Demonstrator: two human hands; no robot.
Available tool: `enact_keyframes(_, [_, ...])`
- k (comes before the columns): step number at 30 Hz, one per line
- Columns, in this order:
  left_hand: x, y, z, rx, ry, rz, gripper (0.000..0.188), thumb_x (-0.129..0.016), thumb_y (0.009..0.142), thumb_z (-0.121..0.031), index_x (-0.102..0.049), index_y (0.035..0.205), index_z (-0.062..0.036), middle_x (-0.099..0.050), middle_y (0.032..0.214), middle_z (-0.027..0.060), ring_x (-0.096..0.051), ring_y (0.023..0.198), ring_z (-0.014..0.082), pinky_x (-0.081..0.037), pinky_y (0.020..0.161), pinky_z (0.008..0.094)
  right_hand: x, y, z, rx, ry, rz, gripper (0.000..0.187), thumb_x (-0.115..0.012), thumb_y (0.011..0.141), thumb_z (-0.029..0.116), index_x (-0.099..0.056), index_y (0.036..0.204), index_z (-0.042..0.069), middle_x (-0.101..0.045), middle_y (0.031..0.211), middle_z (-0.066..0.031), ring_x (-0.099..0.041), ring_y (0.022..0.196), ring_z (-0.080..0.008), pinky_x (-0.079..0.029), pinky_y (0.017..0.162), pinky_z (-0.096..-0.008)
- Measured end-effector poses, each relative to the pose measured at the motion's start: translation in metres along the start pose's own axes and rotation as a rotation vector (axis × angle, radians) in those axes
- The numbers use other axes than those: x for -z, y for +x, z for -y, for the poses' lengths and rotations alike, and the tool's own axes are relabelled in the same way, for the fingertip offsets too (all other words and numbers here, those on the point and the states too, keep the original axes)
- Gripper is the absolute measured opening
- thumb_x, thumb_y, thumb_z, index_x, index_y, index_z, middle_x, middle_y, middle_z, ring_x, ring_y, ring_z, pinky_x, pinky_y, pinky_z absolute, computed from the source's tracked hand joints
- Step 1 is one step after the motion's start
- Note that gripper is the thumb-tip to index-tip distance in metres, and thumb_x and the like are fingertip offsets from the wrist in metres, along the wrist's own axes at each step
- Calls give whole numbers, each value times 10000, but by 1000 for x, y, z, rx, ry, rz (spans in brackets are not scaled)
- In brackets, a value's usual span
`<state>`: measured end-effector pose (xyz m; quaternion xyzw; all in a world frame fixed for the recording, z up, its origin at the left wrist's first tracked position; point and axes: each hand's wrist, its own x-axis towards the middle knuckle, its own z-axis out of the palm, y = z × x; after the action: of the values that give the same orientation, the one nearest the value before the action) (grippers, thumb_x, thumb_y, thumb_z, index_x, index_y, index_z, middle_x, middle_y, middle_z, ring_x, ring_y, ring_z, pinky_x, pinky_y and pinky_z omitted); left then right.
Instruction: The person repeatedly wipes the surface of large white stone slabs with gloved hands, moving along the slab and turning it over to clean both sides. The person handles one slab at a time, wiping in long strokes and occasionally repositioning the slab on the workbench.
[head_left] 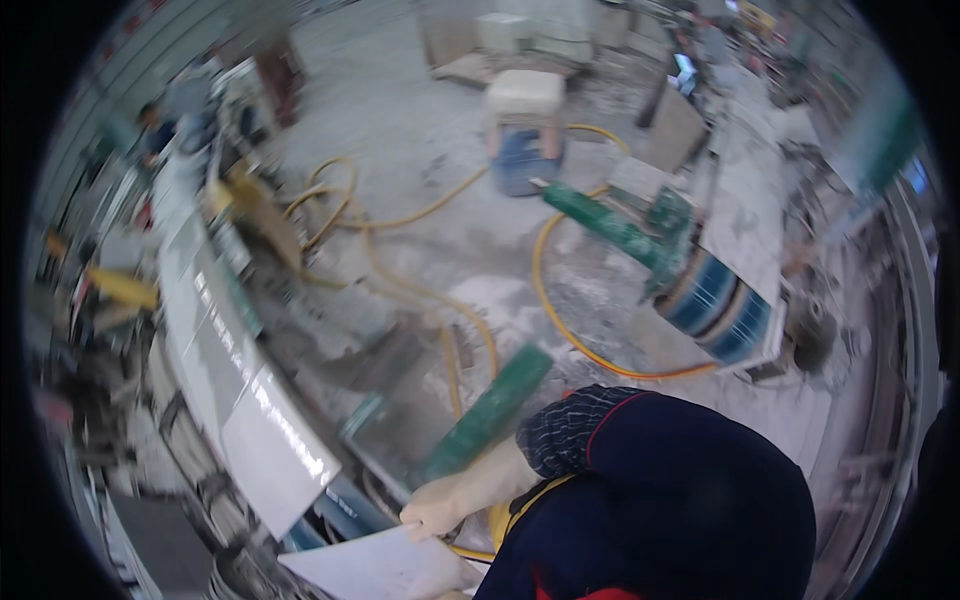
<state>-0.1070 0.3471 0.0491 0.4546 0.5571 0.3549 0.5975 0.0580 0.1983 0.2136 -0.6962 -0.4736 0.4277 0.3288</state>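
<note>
A cream-gloved right hand (437, 506), its dark blue sleeve ending in a patterned cuff, grips the upper edge of a white tile (370, 568) with its fingers closed. The tile is tilted, and its lower part runs out of the picture. At the bottom edge is a small pale patch that may be my left hand; no fingers can be made out there. Just left of the held tile, another glossy white tile (275, 460) lies at the near end of a row on a long line. A green cylinder (490, 410) stands beyond my right hand.
A yellow hose (545, 300) loops across the dusty floor (400, 130). On the right, a machine with a green tube (610, 225) and blue rollers (735, 320) adjoins a pale bench. Farther off stands a stool (525, 95). Another person (155, 130) is at far left.
</note>
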Motion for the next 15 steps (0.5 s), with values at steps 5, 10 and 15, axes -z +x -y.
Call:
enact_keyframes(5, [-38, -32, -35, -33, 18, 161, 629, -388, 1039, -485, -463, 1430, 3, -517, 1432, 174, -522, 1268, 300, -384, 1102, 459, 28, -83, -56, -95, 191, -106, 392, -590, 906, 430, -673, 926, 47, -721, 791, -110, -703, 777, -279, -516, 723, -416])
enact_keyframes(10, [-85, -90, -70, -80, -106, 690, 665, -371, 1032, -521, -515, 1386, 23, -553, 1393, 171, -561, 1221, 305, -423, 1073, 453, 42, -207, -129, -308, 284, -379, 442, -665, 882, 464, -707, 1016, 46, -751, 910, -109, -721, 836, -268, -536, 750, -387])
enact_keyframes(15, [-217, -199, -66, -69, 397, 520, 613, -479, 1001, -437, -553, 1321, 81, -565, 1370, 224, -553, 1219, 341, -425, 1041, 450, 22, -353, -215, -449, 836, -609, 468, -708, 902, 464, -707, 1060, 24, -753, 946, -110, -722, 854, -191, -543, 771, -329])
